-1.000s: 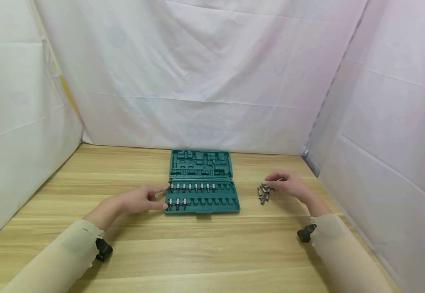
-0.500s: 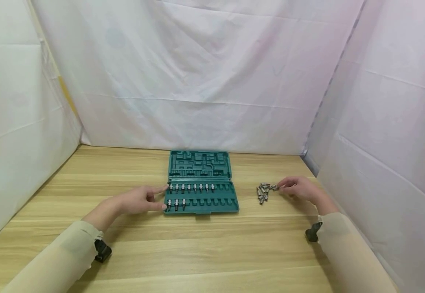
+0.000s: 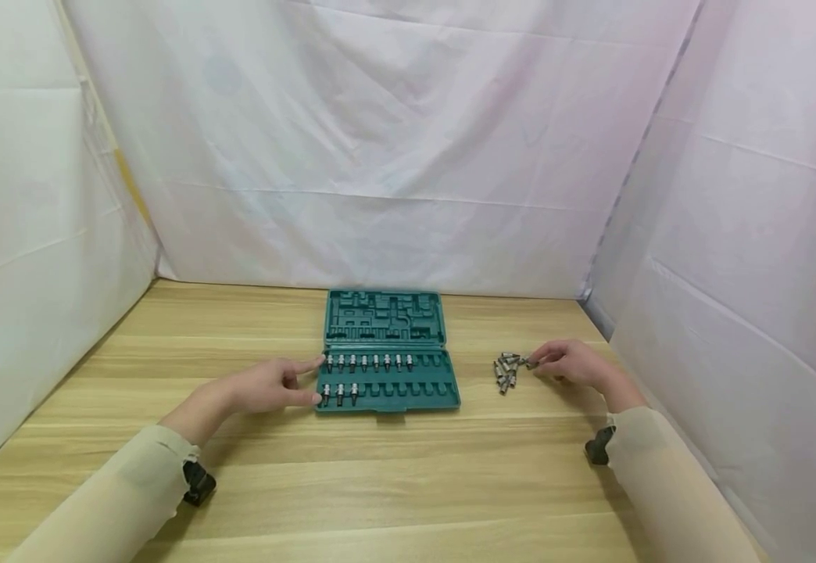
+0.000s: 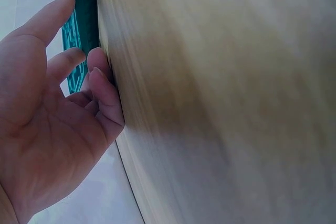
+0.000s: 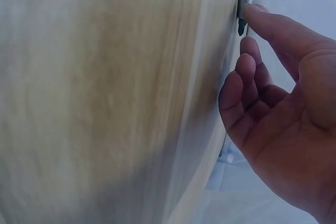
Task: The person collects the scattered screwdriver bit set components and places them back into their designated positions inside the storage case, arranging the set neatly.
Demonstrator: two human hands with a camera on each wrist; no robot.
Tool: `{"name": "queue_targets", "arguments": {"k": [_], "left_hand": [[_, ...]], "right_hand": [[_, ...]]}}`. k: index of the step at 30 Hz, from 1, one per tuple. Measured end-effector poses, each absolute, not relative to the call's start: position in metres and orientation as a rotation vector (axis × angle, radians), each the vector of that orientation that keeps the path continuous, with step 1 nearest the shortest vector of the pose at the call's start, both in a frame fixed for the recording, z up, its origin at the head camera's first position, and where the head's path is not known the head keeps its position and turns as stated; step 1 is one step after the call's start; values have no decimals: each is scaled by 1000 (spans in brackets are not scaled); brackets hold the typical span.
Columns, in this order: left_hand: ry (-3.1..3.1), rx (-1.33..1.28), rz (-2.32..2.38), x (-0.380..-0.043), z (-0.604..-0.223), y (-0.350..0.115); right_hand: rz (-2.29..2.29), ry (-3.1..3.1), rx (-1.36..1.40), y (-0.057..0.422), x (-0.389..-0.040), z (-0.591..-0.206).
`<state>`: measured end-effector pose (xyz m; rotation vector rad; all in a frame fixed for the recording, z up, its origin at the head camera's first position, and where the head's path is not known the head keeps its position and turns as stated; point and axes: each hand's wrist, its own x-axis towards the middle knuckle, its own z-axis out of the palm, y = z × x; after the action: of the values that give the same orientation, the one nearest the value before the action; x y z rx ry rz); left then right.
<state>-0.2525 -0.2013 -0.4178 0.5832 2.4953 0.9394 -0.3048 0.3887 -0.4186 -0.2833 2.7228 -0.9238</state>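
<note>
Right of frame: right hand (image 3: 575, 364), grip clamped on bit (image 5: 241, 9) | lift it gently clear of pile (image 3: 510, 360) | left of centre: left hand (image 3: 263, 385), grip apart, should steady case (image 3: 408, 377)

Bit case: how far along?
Looks done: eight bits in the case's back row, three in front.
In hand: right hand pinches a bit at the pile's edge; left hand touches the case.
Apparently remaining: the loose pile, two empty back slots, most front slots.
</note>
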Motion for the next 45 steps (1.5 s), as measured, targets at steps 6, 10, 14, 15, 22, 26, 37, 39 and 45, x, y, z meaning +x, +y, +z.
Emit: {"name": "queue_targets", "arguments": {"k": [6,10,14,15,22,26,37,39,45], "left_hand": [[2482,571,958,-254,-418,-202],[2478,563,956,-254,-418,-201],[2485,561,954,-254,-418,-201],[2487,561,952,-254,-419,-201],[2486,563,959,-254,-419,-201],[2483,559,957,-253,-418,-201],[2484,571,942,-253,-416,-201],[2480,573,947,-253,-416,-201],[2491,572,941,-253,-417,-201]], "right_hand": [[-850,2752,-311,393,-306,-419],[-785,2766,-306,394,-306,-420],[-810,2794,-310,391,-306,-419],[-823,2801,-315,388,-305,-417],[-955,2781,-349,364,-304,-410],[-1057,2725,-395,346,-305,-408],[-1420,2423,-431,300,-307,-404],[-1458,2403,-423,292,-307,-404],[-1521,2372,-427,271,-311,-407]]}}
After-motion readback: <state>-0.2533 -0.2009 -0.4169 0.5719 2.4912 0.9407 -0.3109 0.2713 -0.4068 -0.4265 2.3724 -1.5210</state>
